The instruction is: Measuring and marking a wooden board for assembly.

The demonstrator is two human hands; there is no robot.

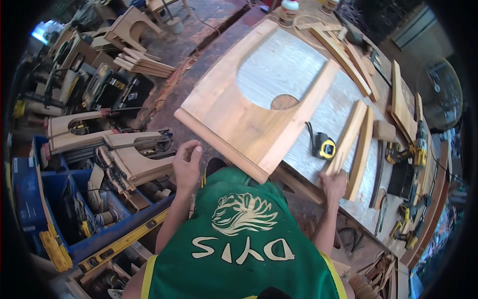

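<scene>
My right hand (332, 184) is closed round the near end of a pale wooden strip (348, 137), which slants away over the silvery tabletop (303, 55). Right beside that strip lies a second, slightly curved wooden slat (361, 154). My left hand (186, 162) hovers left of a large wooden panel (244, 117), fingers loosely bent and nothing visible in them. The panel has a deep U-shaped cutout, rails along both sides and a strip across its near edge, which overhangs the table towards me. A black and yellow tape measure (324, 147) sits between the panel and the strips.
Cordless drills (419, 147) and more wooden pieces (343, 60) lie along the table's right and far sides. A glue bottle (289, 12) stands at the far edge. At left are a blue compartment bin (74, 199), clamped wooden panels (139, 154) and a yellow level (124, 239).
</scene>
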